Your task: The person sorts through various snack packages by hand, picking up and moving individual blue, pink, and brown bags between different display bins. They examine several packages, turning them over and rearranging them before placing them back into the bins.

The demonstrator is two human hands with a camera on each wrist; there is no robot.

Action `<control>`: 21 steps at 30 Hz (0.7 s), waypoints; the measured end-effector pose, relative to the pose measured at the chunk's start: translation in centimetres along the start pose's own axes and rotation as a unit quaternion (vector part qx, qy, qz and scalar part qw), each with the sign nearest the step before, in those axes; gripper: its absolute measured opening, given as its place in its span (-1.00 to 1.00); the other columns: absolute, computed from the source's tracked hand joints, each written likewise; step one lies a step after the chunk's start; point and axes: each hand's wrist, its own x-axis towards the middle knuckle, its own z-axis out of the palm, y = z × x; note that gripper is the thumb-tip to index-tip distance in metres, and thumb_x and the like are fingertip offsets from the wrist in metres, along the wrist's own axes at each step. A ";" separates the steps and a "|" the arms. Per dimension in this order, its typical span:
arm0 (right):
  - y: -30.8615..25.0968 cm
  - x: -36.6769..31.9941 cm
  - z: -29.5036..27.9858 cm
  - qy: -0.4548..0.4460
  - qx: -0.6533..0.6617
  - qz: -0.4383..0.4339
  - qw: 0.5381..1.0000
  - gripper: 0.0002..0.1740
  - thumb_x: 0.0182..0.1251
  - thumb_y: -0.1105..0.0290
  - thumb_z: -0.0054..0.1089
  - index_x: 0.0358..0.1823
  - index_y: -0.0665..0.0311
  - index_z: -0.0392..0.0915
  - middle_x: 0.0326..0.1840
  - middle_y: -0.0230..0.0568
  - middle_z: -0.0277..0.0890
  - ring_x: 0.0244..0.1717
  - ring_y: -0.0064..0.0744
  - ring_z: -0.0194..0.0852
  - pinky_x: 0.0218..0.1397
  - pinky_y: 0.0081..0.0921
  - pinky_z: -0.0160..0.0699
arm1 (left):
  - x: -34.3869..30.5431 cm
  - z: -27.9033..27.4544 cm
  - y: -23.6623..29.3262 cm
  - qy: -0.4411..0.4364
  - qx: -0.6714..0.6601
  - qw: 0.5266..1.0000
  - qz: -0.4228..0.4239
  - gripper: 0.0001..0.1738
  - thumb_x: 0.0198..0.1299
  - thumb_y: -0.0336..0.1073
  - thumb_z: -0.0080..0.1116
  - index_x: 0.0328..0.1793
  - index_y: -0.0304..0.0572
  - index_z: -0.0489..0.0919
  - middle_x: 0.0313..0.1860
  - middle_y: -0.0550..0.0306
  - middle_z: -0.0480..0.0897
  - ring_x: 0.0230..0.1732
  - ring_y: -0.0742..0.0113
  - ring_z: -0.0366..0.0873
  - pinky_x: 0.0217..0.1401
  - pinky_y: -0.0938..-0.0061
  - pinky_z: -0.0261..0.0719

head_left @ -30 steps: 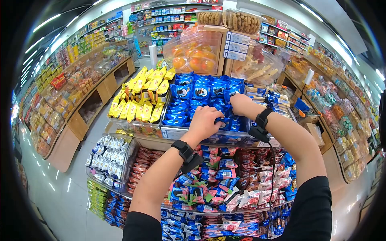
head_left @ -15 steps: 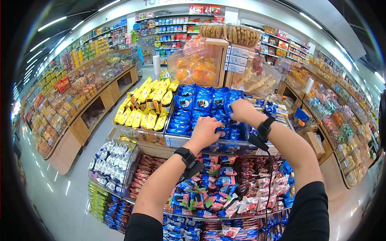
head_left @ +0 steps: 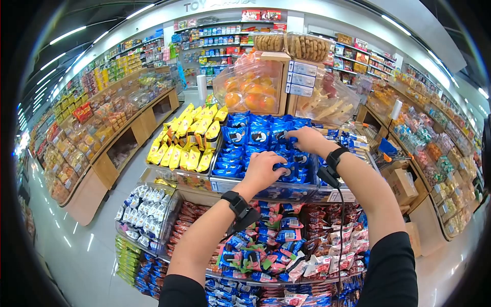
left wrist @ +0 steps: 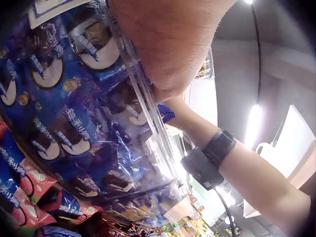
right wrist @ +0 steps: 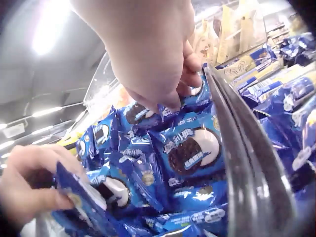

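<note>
Toward the clear bin's (head_left: 286, 192) right edge, left hand (head_left: 263, 169) and right hand (head_left: 307, 139) each pinch blue packets (head_left: 250, 134); best eased upright, lightly.

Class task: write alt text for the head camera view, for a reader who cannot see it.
A person's left hand and right hand each grip blue cookie packets in a clear display bin, with yellow packets beside it and stocked shelves behind.

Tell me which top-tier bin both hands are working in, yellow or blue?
The blue bin, right of the yellow bin: left hand and right hand each pinch a blue packet inside it.
</note>
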 end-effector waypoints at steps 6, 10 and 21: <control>-0.3 -0.7 -4.0 -0.059 0.482 0.125 0.865 -0.59 0.36 0.07 0.17 0.01 0.25 0.56 -0.30 -0.33 0.56 -0.50 -0.66 0.47 -0.60 -0.71 0.36 | 6.3 -2.0 -1.9 0.061 -0.088 0.993 -0.041 -0.74 -0.07 -0.31 0.40 -0.23 -0.22 0.68 -0.24 -0.03 0.68 -0.16 0.02 0.64 -0.06 0.29 0.58; -0.4 -0.2 -3.2 -0.029 0.494 0.088 0.864 -0.59 0.30 0.13 0.25 0.03 0.26 0.55 -0.29 -0.32 0.57 -0.50 -0.59 0.52 -0.56 -0.66 0.47 | 8.4 -0.6 -3.8 0.024 -0.054 0.997 -0.051 -0.72 -0.08 -0.30 0.41 -0.20 -0.20 0.69 -0.21 -0.05 0.68 -0.15 0.01 0.63 -0.06 0.29 0.57; -0.7 0.9 -1.4 0.032 0.335 0.143 0.931 -0.73 0.07 0.61 0.15 -0.13 0.34 0.50 -0.42 -0.01 0.61 -0.47 -0.21 0.68 -0.46 -0.33 0.66 | 6.6 0.1 -4.2 0.084 0.091 0.992 0.012 -0.69 -0.12 -0.48 0.37 -0.17 -0.16 0.62 -0.06 0.03 0.48 -0.07 0.00 0.50 0.06 0.23 0.49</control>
